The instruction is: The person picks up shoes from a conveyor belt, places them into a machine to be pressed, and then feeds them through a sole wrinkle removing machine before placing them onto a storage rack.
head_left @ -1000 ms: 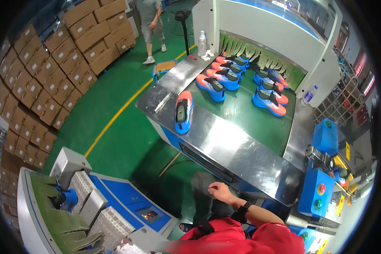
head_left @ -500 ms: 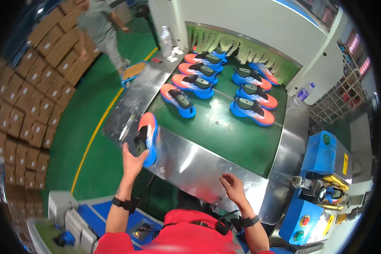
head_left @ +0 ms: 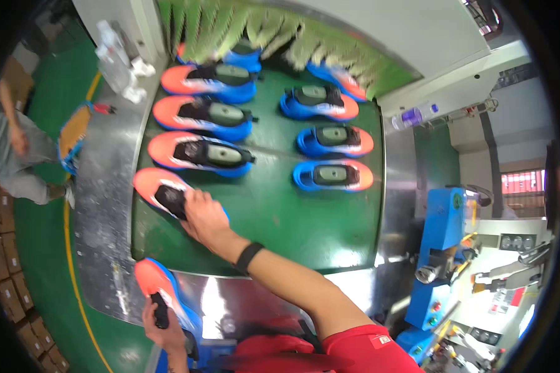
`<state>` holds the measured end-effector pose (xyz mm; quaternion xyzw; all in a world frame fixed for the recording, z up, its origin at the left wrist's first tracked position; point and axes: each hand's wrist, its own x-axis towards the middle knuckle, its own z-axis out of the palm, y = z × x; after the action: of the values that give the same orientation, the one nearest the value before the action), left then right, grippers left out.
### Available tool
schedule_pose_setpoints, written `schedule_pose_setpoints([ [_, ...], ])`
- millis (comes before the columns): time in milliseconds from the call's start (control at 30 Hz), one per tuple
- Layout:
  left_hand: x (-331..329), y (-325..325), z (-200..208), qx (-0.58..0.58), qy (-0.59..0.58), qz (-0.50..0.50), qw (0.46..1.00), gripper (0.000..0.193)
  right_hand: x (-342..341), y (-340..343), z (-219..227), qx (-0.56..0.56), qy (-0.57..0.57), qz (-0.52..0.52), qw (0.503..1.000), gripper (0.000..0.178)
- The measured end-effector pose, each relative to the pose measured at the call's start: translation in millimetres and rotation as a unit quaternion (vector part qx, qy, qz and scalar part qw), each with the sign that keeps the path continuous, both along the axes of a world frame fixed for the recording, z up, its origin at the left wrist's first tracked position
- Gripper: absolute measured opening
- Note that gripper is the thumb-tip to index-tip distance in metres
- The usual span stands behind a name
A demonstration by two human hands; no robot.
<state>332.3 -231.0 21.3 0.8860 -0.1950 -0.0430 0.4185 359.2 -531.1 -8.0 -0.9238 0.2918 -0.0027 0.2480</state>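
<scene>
At the lower left, my left hand [head_left: 163,331] is closed round the black collar of an orange-and-blue sneaker [head_left: 157,281], which lies on the metal ledge with its toe pointing away. My right arm reaches across to the green conveyor belt [head_left: 267,224]. There my right hand [head_left: 205,216] grips another orange-and-blue sneaker [head_left: 152,184] at its opening, covering the heel part. Just beyond it stands a matching sneaker [head_left: 199,152], one of several in a row along the belt's left side. A second row, including a sneaker [head_left: 333,176], stands on the right.
A fringed green curtain [head_left: 280,31] hangs at the belt's far end. Plastic bottles stand on the left ledge [head_left: 112,65] and by the right post [head_left: 410,117]. Blue control boxes [head_left: 442,224] with buttons are at right. Another person [head_left: 22,149] is beyond the left ledge.
My right hand has moved from over the near ledge, forward and left, onto the nearest left-row sneaker, now turned in line with its row. My left hand stays on its sneaker. The view has shifted.
</scene>
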Motion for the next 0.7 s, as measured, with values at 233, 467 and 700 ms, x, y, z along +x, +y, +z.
schedule_pose_setpoints([
  [233, 21.4, 21.7, -23.5, 0.09, -0.052, -0.06, 0.993, 0.036, -26.8, -45.5, 13.9, 0.174, -0.021, -0.076, 0.982, 0.095],
  [467, -35.3, -86.6, -1.8, -0.246, 0.345, -0.283, 0.861, 0.087, -345.2, 60.4, 167.7, 0.309, -0.195, -0.337, 0.867, 0.09],
  [700, -260.1, -179.4, 123.1, -0.17, 0.511, -0.633, 0.557, 0.087, -485.3, 169.9, 229.5, 0.315, -0.444, -0.288, 0.788, 0.087],
])
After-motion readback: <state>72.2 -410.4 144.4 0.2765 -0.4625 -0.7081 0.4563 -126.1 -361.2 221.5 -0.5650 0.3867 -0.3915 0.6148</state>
